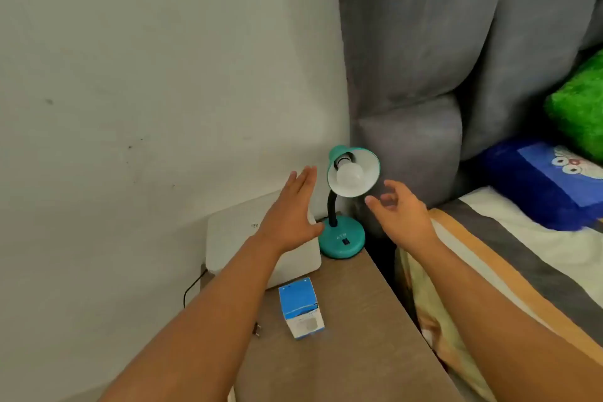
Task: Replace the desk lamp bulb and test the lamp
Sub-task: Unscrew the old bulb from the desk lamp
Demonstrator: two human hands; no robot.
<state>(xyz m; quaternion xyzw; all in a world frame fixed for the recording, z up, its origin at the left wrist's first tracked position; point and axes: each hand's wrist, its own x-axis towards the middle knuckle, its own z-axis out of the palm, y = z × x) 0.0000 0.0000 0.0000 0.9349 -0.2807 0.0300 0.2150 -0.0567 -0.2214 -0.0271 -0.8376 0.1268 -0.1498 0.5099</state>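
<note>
A: Was any writing readable in the scene?

B: Barely. The teal lamp base (341, 238) at the far end of the bedside table carried pale letters that looked like "ATN", just beyond its dark switch.

A: And the blue and white bulb box (301, 307)?

B: It had print on the near face, too blurred to read. The white device (261, 238) to the left bore a small illegible mark.

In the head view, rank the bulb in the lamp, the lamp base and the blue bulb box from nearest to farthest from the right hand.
From the right hand:
1. Bulb in the shade, just up and left of the fingertips.
2. Lamp base, lower left on the nightstand.
3. Blue bulb box, farthest, toward the nightstand's front.
</note>
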